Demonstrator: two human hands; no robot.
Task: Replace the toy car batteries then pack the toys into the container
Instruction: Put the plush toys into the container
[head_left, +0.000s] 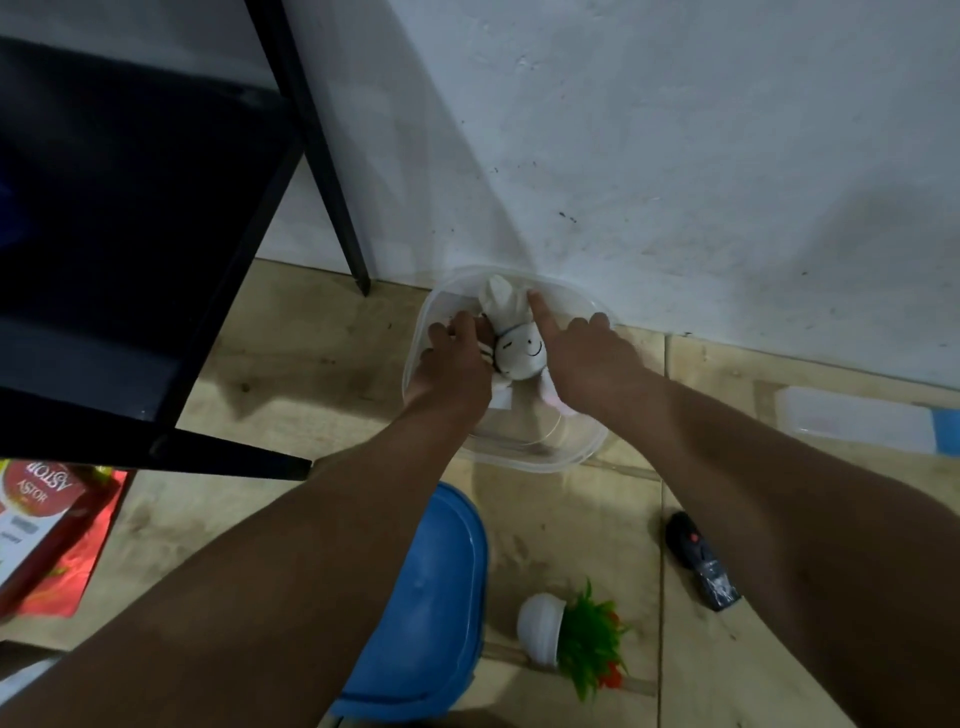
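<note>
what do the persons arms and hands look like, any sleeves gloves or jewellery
Both forearms are bare up to the frame edge: no sleeves show. The left hand and right hand wear no gloves, and no watch, bracelet or ring is visible, though the dim light could hide a thin ring.

Single head view, angled steeply down at floor (571, 519) by wall (675, 156)

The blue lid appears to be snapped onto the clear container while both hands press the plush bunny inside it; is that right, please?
Not quite. The blue lid lies on the floor in front of the clear container, which is open. The head view shows this. Both hands, left hand and right hand, are indeed in it at the plush bunny.
</note>
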